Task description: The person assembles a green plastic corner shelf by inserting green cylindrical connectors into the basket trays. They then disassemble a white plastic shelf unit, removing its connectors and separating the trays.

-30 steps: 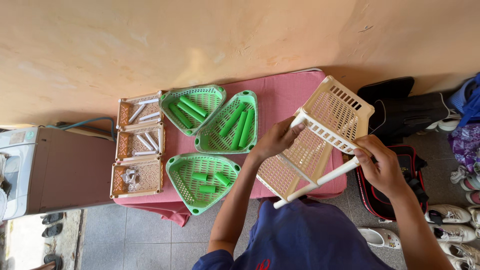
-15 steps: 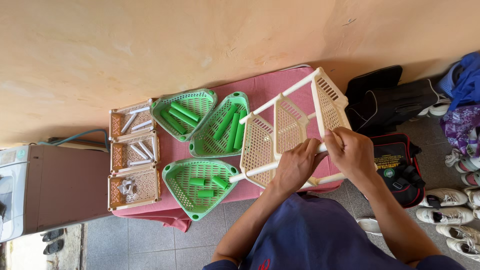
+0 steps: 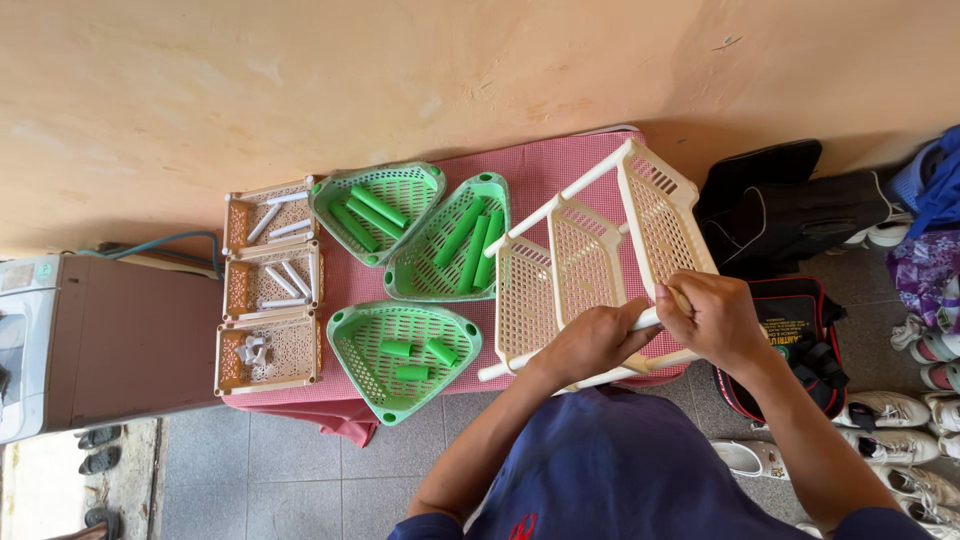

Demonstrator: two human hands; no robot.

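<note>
Cream plastic lattice shelf rack (image 3: 585, 265) lies tipped on the counter (image 3: 560, 170), left hand (image 3: 592, 340) and right hand (image 3: 712, 318) both closed round its near white post (image 3: 640, 322). Twisting it could pop the push-fit shelves loose or knock the green triangular basket (image 3: 400, 358) beside the left grip.

Smooth plastic baskets lying on woven cloth

The cream shelf rack (image 3: 590, 270) is showing matt, perforated plastic with smooth white tubes; the green corner baskets (image 3: 400, 355) are looking slightly glossy, the worktop (image 3: 560, 170) is wearing a red checked cloth, and the wall (image 3: 300, 90) is looking rough, patchy plaster.

Trays (image 3: 405, 355) left of rack (image 3: 590, 265)
</note>
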